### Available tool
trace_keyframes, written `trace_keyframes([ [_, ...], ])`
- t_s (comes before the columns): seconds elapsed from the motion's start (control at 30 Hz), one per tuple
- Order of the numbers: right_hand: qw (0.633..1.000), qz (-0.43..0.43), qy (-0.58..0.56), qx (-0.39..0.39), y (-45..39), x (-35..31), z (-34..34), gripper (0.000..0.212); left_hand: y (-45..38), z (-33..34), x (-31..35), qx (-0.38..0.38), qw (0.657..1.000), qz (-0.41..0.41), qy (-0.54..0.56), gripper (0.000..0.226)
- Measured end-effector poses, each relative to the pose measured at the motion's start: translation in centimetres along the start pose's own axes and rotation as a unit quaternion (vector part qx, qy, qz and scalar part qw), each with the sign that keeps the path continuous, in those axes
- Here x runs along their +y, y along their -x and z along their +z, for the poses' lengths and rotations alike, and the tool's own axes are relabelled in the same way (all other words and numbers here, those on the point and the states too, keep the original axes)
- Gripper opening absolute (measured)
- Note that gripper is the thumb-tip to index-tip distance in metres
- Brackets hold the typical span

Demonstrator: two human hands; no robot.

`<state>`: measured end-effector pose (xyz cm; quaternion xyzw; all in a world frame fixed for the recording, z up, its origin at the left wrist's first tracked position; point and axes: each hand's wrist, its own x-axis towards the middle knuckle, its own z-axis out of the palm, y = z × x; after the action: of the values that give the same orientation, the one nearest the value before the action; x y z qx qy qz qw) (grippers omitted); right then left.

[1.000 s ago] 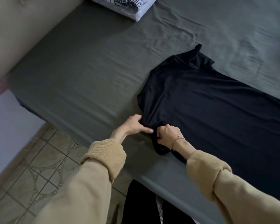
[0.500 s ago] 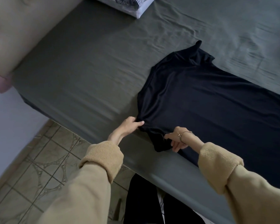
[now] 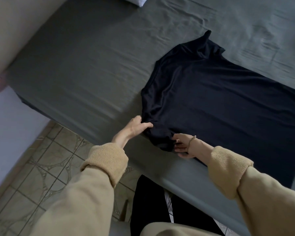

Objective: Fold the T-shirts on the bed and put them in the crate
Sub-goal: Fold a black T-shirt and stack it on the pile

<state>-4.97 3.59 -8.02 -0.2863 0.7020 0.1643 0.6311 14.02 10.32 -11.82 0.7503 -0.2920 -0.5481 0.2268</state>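
My left hand [image 3: 138, 126] pinches the near shoulder of the black T-shirt [image 3: 216, 106], thumb on top and fingers curled under the bunched fabric. My right hand [image 3: 183, 147] has its grip on the near sleeve, palm up, fingers curled into the cloth. The shirt lies flat across the bed [image 3: 85, 68], near its edge
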Motion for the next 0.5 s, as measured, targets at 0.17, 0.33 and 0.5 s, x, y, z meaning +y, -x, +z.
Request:
trace_keyframes([
  [0.17, 0.998, -0.044, -0.053, 0.009, -0.1, 1.0, 1.0, 0.024, 0.5, -0.1, -0.6, -0.074, 0.996, -0.043, 0.004, 0.041],
  [0.33, 0.998, -0.043, -0.014, -0.038, -0.4, 1.5, 1.0, 0.016, 1.0, -0.6, -1.0, -0.117, 0.987, -0.108, -0.033, 0.069],
  [0.5, 0.996, -0.042, 0.076, -0.032, -1.8, 2.0, 1.0, 0.022, 0.8, -0.4, -2.0, -0.112, 0.98, -0.155, -0.062, 0.022],
])
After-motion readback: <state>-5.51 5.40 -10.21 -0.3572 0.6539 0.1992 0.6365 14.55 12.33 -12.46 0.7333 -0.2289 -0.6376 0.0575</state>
